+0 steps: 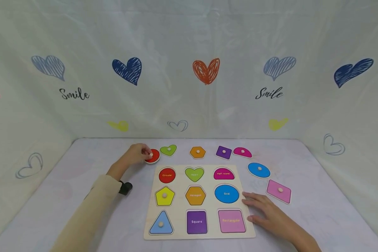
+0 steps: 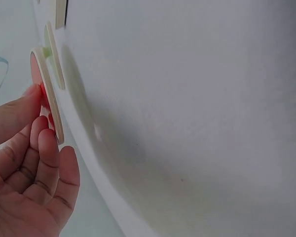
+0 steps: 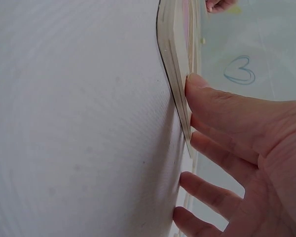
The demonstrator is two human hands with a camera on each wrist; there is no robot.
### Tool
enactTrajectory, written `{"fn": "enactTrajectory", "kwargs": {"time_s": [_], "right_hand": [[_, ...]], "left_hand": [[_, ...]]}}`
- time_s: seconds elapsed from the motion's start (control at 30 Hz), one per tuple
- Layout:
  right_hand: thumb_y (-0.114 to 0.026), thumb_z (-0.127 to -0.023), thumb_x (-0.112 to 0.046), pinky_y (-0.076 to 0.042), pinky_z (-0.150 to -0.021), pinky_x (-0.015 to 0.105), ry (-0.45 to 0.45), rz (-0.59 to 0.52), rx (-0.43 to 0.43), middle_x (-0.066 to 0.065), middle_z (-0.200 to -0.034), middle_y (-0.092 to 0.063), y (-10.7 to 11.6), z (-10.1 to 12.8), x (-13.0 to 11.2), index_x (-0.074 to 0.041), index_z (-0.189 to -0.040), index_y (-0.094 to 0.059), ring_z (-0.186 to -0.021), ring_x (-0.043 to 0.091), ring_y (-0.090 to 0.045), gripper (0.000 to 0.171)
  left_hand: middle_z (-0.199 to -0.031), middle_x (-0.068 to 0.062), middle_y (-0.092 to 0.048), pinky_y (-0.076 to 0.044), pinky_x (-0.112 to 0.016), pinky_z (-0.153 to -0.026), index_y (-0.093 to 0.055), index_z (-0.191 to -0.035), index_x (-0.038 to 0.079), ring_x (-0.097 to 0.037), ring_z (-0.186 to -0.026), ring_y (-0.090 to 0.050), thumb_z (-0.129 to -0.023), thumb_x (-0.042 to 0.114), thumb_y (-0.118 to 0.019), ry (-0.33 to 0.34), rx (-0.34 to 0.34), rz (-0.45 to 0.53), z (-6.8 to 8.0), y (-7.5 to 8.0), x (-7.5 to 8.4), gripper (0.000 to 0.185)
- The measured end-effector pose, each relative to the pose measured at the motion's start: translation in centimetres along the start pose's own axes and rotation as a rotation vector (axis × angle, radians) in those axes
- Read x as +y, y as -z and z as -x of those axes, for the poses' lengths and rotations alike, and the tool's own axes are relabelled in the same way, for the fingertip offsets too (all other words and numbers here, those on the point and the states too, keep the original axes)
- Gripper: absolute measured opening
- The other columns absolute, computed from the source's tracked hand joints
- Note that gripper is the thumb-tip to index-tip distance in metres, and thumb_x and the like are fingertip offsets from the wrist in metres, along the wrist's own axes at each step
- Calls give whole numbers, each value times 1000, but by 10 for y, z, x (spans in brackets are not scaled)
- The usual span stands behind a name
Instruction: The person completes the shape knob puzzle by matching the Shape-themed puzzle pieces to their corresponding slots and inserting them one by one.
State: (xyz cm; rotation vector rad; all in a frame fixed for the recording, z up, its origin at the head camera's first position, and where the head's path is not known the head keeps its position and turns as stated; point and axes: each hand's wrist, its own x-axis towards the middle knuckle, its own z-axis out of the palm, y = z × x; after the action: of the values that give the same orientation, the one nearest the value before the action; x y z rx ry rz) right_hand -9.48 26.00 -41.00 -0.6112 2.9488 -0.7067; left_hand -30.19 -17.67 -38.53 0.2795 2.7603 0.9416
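Red disc, pinched at its knob by the left hand, is beside the green heart, beyond the upper-left corner of the board; keep it level by the knob alone, the spread right hand touching the board's edge for steadiness

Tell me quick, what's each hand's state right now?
Left hand: closed, pinching the red circular wooden piece.
Right hand: open, touching the pale four-sided wooden puzzle board.

place: curtained booth, wider room unclear | signs: heart-print hanging, table
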Motion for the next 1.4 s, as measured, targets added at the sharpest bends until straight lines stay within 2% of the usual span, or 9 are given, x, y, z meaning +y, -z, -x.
{"fn": "enactTrajectory", "kwargs": {"time_s": [0.2,0.43,0.63,1.0,1.1,1.4], "right_hand": [[-63,-84,-44,-51,-90,36,-8,-1,0,4,-135,-51,0,0,-1,-17,-124,-59,-120,29,-46,49],[-63,-83,-46,-51,-90,36,-31,-5,-20,4,-136,-50,1,0,-2,-17,-125,-59,-120,29,-45,51],[-64,-83,-42,-51,-89,38,16,29,21,5,-134,-51,2,-1,0,-16,-123,-60,-118,29,-47,48],[-64,-83,-44,-51,-89,37,8,9,14,5,-134,-52,0,0,1,-16,-123,-60,-117,29,-46,49],[-64,-83,-43,-51,-90,36,4,5,17,5,-134,-52,-1,0,1,-16,-123,-60,-117,29,-46,49],[-64,-83,-44,-51,-89,37,-19,-3,-12,5,-135,-51,-1,0,0,-17,-124,-59,-119,30,-46,50]], "left_hand": [[-83,-9,-56,-46,-23,-66,-61,-95,-1,-20,-78,-50,-85,8,-65,-64,27,5,12,-3,6,14],[-83,-9,-56,-48,-23,-66,-61,-94,0,-19,-78,-50,-84,8,-67,-77,29,29,25,-10,16,14],[-81,-8,-56,-47,-23,-65,-62,-91,1,-18,-76,-50,-83,7,-68,-125,52,17,30,-17,23,12],[-78,-5,-55,-46,-20,-62,-63,-87,3,-16,-73,-49,-82,7,-69,-131,43,18,40,-34,38,9],[-77,-5,-54,-45,-21,-61,-63,-85,3,-16,-72,-49,-82,7,-69,-149,32,7,42,-38,40,8],[-75,-3,-54,-45,-22,-61,-62,-83,5,-15,-70,-49,-81,8,-69,-144,24,-31,43,-47,41,7]]}}
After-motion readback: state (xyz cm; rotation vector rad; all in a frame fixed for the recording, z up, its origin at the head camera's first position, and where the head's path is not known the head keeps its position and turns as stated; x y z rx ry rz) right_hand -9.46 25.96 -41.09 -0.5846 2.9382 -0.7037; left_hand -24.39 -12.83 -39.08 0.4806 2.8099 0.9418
